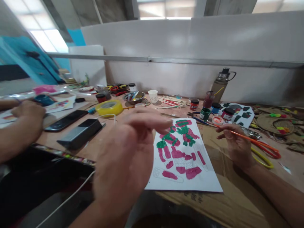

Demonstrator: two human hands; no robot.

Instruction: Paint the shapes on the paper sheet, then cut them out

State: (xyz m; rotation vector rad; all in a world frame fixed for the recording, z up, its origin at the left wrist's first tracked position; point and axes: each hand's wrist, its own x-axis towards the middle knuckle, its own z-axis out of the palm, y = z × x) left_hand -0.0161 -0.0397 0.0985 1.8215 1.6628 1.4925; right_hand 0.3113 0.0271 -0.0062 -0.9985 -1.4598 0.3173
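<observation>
My left hand [125,158] is raised close to the camera, slightly blurred, its fingers stretched forward over the left edge of a white sheet of paper [211,180]. It holds nothing that I can see and hides part of the sheet. A pencil drawing on the paper is partly painted in magenta and green. At the sheet's right side, my right hand [236,145] grips a thin orange paintbrush [244,137]. The brush's tip points left, near an open jar of pinkish-red paint [218,120]. Under the paper lies a cardboard sheet [228,196].
Paint jars [205,113], a bottle [222,82] and a white cup [153,96] stand at the back. Yellow tape [109,107], a phone [66,120] and a dark box [80,134] lie left. Another person's hand [29,114] is at far left.
</observation>
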